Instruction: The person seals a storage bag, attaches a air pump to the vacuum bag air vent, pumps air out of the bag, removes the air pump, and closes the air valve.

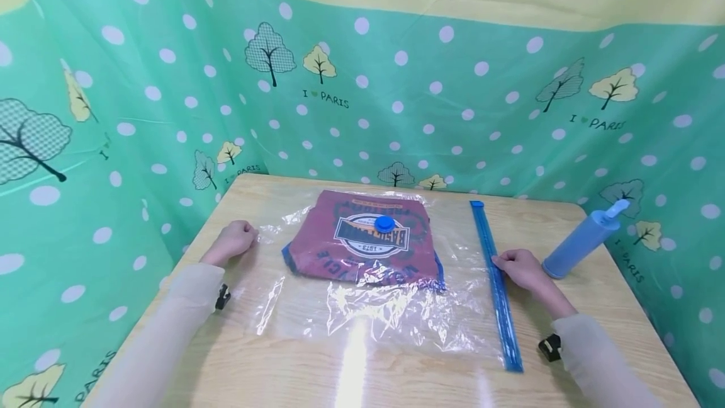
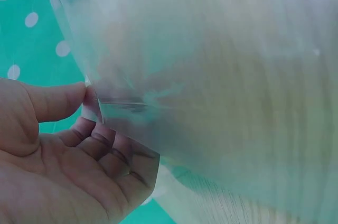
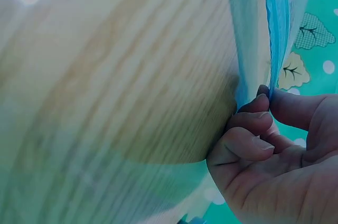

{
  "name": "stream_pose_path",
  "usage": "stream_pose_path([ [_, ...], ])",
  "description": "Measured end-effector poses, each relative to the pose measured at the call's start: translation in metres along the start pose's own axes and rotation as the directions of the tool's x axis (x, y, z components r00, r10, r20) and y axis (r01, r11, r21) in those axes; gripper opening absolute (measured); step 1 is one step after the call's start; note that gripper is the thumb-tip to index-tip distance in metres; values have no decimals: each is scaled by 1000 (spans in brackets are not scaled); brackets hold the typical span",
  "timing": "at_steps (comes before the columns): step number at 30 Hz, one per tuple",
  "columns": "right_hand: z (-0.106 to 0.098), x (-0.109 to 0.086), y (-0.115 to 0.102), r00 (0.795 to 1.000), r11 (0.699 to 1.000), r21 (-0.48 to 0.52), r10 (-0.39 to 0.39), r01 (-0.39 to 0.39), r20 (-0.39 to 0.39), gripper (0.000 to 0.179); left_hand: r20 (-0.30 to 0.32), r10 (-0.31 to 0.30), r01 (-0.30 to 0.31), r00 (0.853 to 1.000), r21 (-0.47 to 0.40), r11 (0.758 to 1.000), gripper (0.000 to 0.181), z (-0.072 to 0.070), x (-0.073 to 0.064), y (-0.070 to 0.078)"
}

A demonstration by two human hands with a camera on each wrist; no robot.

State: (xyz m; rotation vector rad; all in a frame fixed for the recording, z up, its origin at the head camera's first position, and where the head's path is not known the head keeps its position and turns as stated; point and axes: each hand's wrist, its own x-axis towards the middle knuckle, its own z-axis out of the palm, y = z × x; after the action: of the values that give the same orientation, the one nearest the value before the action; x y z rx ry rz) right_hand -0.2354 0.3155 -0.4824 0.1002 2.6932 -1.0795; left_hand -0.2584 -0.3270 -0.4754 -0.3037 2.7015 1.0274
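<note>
A clear plastic vacuum storage bag [image 1: 317, 307] lies flat on the table, with a folded maroon printed garment [image 1: 317, 232] inside it. A round blue valve cap [image 1: 384, 224] sits on the bag above the garment's print. Along the bag's right edge runs a blue zip strip [image 1: 504, 313]. My left hand [image 1: 235, 239] pinches the bag's left edge between thumb and forefinger, as the left wrist view shows with the clear film [image 2: 121, 105]. At the strip's middle, my right hand [image 1: 522, 267] pinches the blue edge [image 3: 275, 28] between thumb and fingers.
A blue hand pump [image 1: 580, 243] stands tilted on the table, right of my right hand. The wooden table [image 1: 272, 364] is bordered at the back and sides by a green dotted curtain [image 1: 362, 99] with tree prints.
</note>
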Motion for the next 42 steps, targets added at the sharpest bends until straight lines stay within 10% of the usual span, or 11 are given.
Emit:
stream_pose_path([
  [25,-20,-4,10,994,1000,-18,4,-2,108,39,17,64,-63,998,-42,997,21,7,-3,6],
  [42,-25,-8,23,1000,999,-32,23,-22,15,38,25,80,-79,996,-51,996,22,18,1,19],
])
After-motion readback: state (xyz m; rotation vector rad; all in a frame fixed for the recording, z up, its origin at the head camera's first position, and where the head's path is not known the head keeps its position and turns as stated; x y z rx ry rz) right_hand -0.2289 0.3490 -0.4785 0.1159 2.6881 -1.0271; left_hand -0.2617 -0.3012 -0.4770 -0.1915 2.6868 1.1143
